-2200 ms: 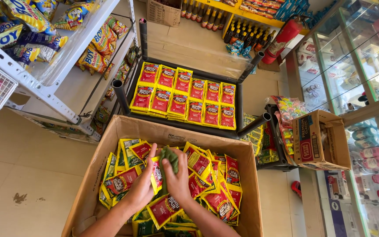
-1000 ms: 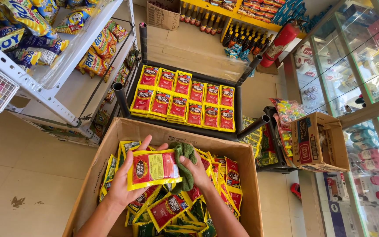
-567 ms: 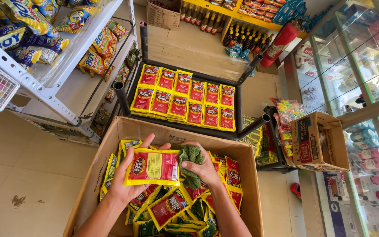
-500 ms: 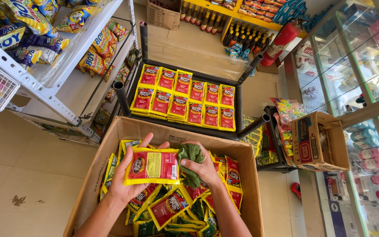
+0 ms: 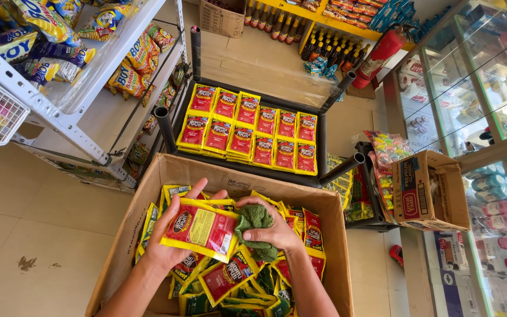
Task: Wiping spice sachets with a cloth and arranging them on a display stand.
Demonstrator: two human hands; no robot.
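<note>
Left hand [image 5: 168,249] grasps a red-and-yellow flat foil packet [image 5: 202,229] above the open cardboard box [image 5: 148,188]; right hand [image 5: 271,232] clenches a crumpled green cloth [image 5: 252,218] beside it. Judgement: keep packet flat, wipe its full face.

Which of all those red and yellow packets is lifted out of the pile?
The packet in the left hand, raised flat above the cardboard box. The rest lie loose in the box or in rows on the black tray. The right hand presses a green cloth against it.
</note>
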